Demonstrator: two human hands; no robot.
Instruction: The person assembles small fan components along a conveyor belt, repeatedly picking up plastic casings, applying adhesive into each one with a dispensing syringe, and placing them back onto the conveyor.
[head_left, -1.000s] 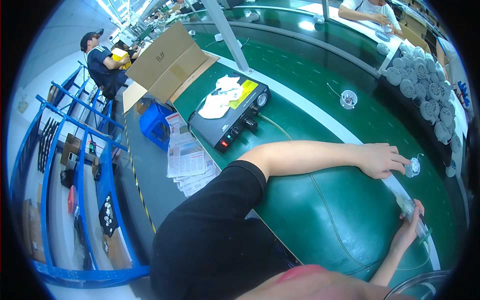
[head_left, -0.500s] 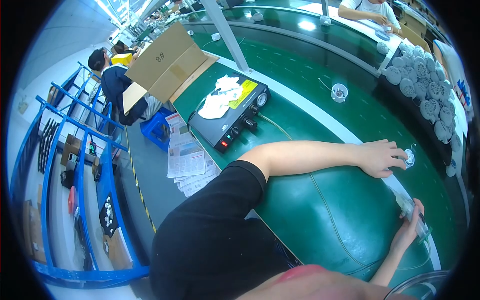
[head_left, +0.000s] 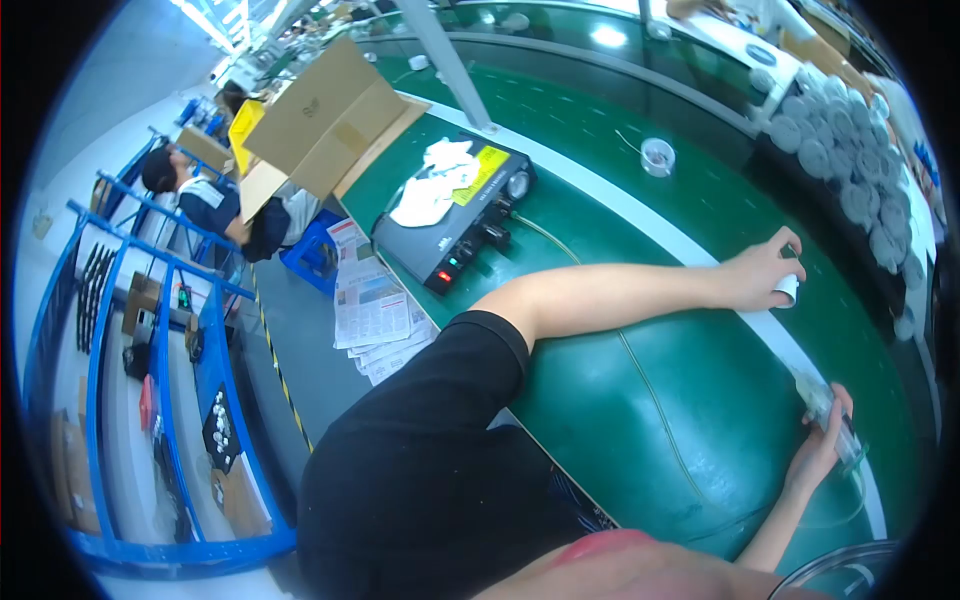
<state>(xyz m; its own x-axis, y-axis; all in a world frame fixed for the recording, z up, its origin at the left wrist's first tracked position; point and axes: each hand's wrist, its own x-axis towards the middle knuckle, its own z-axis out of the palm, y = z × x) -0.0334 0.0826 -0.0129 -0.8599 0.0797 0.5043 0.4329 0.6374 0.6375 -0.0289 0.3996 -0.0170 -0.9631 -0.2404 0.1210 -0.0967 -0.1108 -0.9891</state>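
My left hand is above the white edge strip of the bench, its fingers closed around a small white round part. Part of that piece is hidden by the fingers. Lower on the right, my right hand grips a clear dispensing syringe with a pale nozzle end pointing up and left. A thin clear tube runs from the syringe's back end. Another white cup-shaped part, with small pieces inside and a wire beside it, sits on the green conveyor.
A black dispenser box with a gauge and white cloth stands on the green bench. Behind it is an open carton. Grey round covers are piled at right. Blue racks and co-workers are beyond.
My left hand has closed on the white round part and lifted it off the conveyor, moving slightly up and left. My right hand keeps the syringe. The other white cup-shaped part has shifted up-left in view.
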